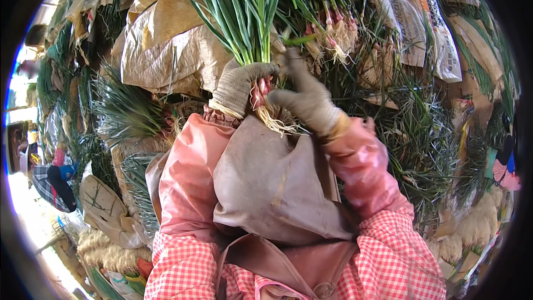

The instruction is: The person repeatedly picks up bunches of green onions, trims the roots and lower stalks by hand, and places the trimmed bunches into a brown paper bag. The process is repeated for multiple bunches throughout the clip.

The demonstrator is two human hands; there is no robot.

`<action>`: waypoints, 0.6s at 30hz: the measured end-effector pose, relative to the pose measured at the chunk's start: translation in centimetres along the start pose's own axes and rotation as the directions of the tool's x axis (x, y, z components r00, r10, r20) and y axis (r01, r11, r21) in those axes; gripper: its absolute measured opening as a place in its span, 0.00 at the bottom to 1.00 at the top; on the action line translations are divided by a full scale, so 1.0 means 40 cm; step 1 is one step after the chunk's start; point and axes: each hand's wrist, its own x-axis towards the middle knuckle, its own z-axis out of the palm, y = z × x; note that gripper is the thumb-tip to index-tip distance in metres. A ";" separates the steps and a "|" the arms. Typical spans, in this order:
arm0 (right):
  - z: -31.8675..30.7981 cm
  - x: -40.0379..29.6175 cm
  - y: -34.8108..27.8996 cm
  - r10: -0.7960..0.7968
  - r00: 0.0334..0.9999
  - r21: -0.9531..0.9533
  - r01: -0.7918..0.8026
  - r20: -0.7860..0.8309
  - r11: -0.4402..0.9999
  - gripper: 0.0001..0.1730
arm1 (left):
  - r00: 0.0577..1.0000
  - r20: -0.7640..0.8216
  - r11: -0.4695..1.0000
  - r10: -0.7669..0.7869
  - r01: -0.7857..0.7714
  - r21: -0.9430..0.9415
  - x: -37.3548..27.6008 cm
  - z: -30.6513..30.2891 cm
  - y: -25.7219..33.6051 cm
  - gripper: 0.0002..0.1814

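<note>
My left hand (238, 85), in a knitted work glove, is closed around a bunch of spring onions above my lap. Their long green leaves (245, 12) rise from the fist, while pinkish bulbs (261, 91) and pale stringy roots (275, 123) hang below it. Just right of the bulbs is my right hand (306, 93), gloved too and blurred by motion, with thumb and fingers spread. Beyond its fingertips a loose green leaf scrap (300, 40) shows, apparently free of the hand. A brown waterproof apron (270, 179) covers my lap beneath both hands.
More spring onions (337, 29) lie ahead on the right; another bunch (129, 106) rests at left. Trimmed leaves (408, 133) are heaped on the right. Brown sacking (175, 54) and a printed sack (437, 33) lie ahead. Another person (52, 179) is bent over at far left.
</note>
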 end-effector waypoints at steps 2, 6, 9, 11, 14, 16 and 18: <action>0.044 0.018 -0.009 0.137 0.972 0.150 -0.167 0.190 0.974 0.29 | 0.989 -0.049 0.983 0.140 -0.133 0.129 -0.009 0.001 0.012 0.09; -0.005 0.012 -0.020 0.067 0.967 0.275 -0.135 0.244 0.952 0.12 | 0.992 -0.067 0.985 0.111 -0.101 0.140 -0.027 -0.003 0.029 0.06; -0.158 -0.036 -0.114 0.066 0.990 0.631 -0.129 0.122 0.765 0.08 | 0.995 -0.104 0.993 -0.005 0.018 0.119 -0.013 -0.022 0.023 0.08; -0.249 -0.056 -0.066 0.131 0.981 0.530 -0.189 0.144 0.827 0.09 | 0.983 -0.153 0.994 -0.097 0.103 0.032 0.016 -0.032 0.026 0.09; -0.268 -0.091 0.023 0.540 0.831 -0.734 -0.283 0.134 0.617 0.13 | 0.976 0.114 0.981 0.185 -0.190 0.034 0.000 -0.041 0.025 0.13; -0.276 -0.081 0.061 0.579 0.808 -0.944 -0.099 0.107 0.313 0.14 | 0.957 0.066 0.959 0.282 -0.283 0.007 -0.030 0.004 0.049 0.16; -0.307 -0.050 0.135 0.158 0.986 -0.341 -0.164 -0.047 0.925 0.11 | 0.941 -0.045 0.942 0.335 -0.335 0.000 -0.040 0.006 0.060 0.08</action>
